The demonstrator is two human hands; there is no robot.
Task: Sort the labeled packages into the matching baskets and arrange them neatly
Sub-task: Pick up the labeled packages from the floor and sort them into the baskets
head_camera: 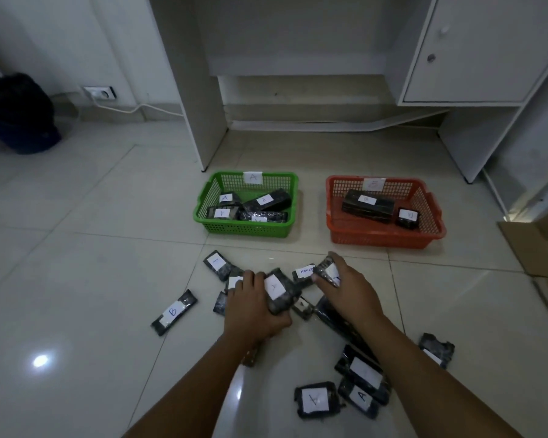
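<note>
Black wrapped packages with white labels lie scattered on the tiled floor. My left hand (pixel 253 306) grips one package marked A (pixel 279 290) in the middle of the pile. My right hand (pixel 348 287) holds a smaller package (pixel 328 269), its label partly hidden by my fingers. A green basket (pixel 215 227) labelled A holds several packages. To its right, an orange basket (pixel 377 237) labelled B holds two. A package marked B (pixel 173 312) lies apart at the left. Two marked A (pixel 315 399) sit near my right forearm.
A white desk with a cabinet door (pixel 469 49) stands behind the baskets, its leg (pixel 200 121) left of the green one. A dark bin (pixel 16 115) is at the far left by a wall socket. Cardboard (pixel 538 248) lies at the right edge.
</note>
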